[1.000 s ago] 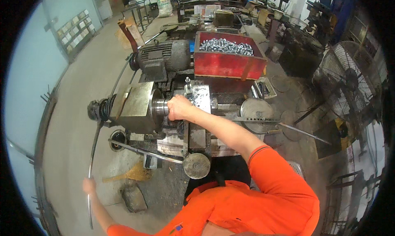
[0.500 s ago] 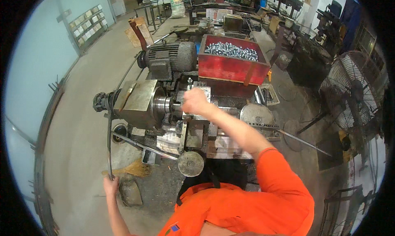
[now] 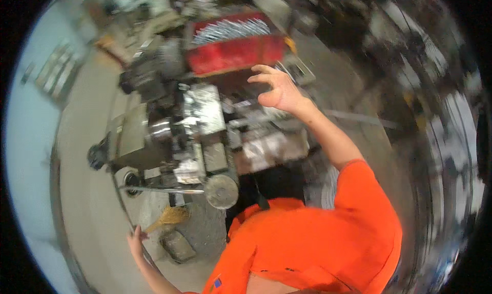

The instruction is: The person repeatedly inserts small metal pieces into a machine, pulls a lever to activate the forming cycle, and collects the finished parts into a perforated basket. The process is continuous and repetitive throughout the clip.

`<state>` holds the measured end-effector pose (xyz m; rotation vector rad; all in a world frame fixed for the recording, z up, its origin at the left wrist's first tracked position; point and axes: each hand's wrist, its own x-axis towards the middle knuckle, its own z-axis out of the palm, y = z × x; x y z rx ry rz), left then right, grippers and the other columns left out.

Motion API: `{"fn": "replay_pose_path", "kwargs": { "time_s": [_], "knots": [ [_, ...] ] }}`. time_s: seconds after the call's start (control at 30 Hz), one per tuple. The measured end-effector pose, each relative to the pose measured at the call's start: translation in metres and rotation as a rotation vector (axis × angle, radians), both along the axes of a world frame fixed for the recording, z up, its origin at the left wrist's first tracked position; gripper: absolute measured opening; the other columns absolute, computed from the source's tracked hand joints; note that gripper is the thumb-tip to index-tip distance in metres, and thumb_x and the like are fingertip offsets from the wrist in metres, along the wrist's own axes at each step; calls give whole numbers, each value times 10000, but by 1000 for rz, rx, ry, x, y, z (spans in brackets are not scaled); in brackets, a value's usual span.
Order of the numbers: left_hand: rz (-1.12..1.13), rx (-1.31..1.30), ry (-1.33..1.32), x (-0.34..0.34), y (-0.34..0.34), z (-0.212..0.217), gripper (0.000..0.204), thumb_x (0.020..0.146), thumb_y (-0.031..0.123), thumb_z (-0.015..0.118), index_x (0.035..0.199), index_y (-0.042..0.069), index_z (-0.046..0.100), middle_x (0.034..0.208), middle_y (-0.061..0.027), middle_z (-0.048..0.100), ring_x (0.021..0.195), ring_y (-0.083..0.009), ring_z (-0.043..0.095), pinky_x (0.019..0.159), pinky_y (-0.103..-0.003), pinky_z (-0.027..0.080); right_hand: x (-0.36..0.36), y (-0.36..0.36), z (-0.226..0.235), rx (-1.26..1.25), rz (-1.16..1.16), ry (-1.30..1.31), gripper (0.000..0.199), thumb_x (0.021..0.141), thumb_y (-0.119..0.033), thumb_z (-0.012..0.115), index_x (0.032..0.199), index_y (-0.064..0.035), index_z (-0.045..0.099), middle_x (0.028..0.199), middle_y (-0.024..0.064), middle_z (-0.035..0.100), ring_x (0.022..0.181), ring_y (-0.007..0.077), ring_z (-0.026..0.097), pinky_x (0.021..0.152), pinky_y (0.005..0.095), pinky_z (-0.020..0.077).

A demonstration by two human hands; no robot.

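Note:
My right hand (image 3: 278, 91) is in the air below the red box's right side, fingers curved and spread, with nothing between them. It is beside the small lathe's bright metal slide block (image 3: 206, 109). The lathe's spindle nose (image 3: 162, 129) juts from the boxy headstock (image 3: 130, 140) to the left. Down at the left, my left hand (image 3: 136, 243) is loosely closed around a long metal rod (image 3: 122, 202) that slopes from the headstock. A round metal disc (image 3: 221, 191) with a bar handle (image 3: 169, 190) sits in front of the slide. Motion blurs the fine details.
A red box (image 3: 236, 56) heaped with shiny bolts (image 3: 231, 30) stands behind the lathe, beside a dark motor (image 3: 159, 63). On the floor lie a straw hand broom (image 3: 171, 217) and a dustpan-like tray (image 3: 177, 245). Blurred dark equipment lines the right side.
My right hand has left the slide block and moved right, its fingers opening. My left hand stays low at the rod. The view has swung, shifting the lathe and red box leftward.

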<state>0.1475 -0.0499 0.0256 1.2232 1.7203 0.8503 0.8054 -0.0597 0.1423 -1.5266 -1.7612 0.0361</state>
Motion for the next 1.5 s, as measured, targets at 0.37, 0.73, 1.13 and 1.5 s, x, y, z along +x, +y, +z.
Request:
{"fn": "replay_pose_path", "kwargs": {
  "time_s": [0.37,0.73,1.13,1.5],
  "knots": [
    [-69,-272,-39,-75,29,-29,581,780,280,651,1229,-32,458,972,-161,492,859,-246,514,775,-343,458,126,-391,-257,-905,-1157,-33,188,642,-210,581,726,-67,670,779,204,630,775,354,620,718,426,506],
    [146,-209,-154,-52,6,-47,414,790,267,664,1093,11,544,778,-62,562,728,-192,569,701,-369,494,81,-380,-343,-1239,-559,-137,264,680,-273,565,759,-49,679,799,185,642,751,345,623,728,435,492],
    [-212,330,699,98,-40,81,328,789,189,640,1026,-31,587,787,-106,646,716,-194,619,679,-340,490,73,-234,-181,-675,-381,152,55,667,-91,634,642,-46,652,727,111,661,610,198,611,640,321,488],
    [-559,-220,-1266,325,-19,51,434,926,395,463,970,-22,575,798,-92,642,702,-167,632,641,-286,500,-182,-54,-26,132,507,265,356,535,-16,569,880,-19,653,1081,165,594,1014,324,561,860,358,447]
  ]
}}
